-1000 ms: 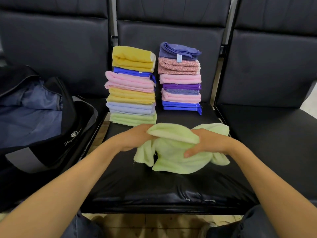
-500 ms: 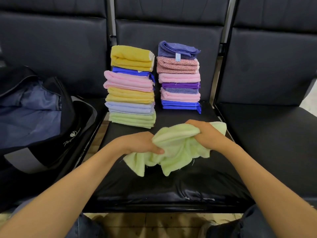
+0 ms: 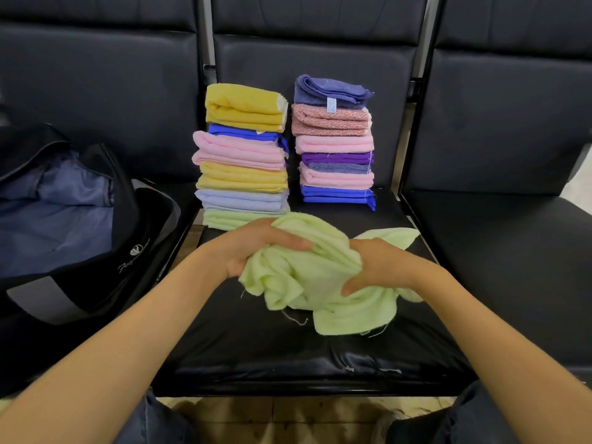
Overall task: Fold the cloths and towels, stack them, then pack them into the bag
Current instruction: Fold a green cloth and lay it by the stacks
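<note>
Cloth: crumpled pale-green terry cloth point(image 3: 323, 283), threads fraying, on glossy black vinyl seat point(image 3: 288, 357).
Grips: left grip point(image 3: 256, 246) and right grip point(image 3: 381, 267) both clutch it (fingertips partly buried in folds).

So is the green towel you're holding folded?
No, the green towel is crumpled in bunches, gripped by left hand and right hand.

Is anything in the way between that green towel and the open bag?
Nothing visible. The left hand and right hand grip the green towel over the seat; the bag lies open to its left, only seat between.
</note>
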The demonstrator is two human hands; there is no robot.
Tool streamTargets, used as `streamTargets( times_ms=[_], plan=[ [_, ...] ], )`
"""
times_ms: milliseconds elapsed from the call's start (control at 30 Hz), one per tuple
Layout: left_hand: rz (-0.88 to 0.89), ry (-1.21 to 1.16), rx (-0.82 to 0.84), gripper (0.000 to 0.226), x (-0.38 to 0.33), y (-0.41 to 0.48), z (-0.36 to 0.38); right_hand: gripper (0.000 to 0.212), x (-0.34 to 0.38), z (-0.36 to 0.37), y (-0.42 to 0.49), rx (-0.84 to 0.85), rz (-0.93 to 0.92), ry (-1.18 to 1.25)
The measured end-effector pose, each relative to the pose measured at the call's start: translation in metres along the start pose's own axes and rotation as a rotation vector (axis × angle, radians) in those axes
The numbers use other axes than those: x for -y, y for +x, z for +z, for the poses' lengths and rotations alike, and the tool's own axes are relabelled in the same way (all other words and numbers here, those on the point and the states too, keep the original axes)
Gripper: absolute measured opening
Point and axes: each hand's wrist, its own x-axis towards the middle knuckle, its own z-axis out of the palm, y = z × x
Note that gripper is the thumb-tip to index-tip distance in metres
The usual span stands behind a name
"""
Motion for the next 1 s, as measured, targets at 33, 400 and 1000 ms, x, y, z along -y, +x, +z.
streamTargets(
  times_ms=[33,400,1000],
  plan=[
    [-0.056,0.038,0.070,0.055,0.000,-0.001,0.001,0.049,-0.003,-0.001,0.003,-0.086,0.033,-0.178],
    [-0.089,0.418,0.094,0.042,0.013,0.002,0.003,0.022,-0.009,-0.014,-0.001,-0.384,-0.028,0.102],
    [-0.053,0.757,-0.127,0.050,0.010,-0.007,0.007,0.012,-0.004,-0.019,-0.015,-0.217,0.074,-0.470]
  ],
)
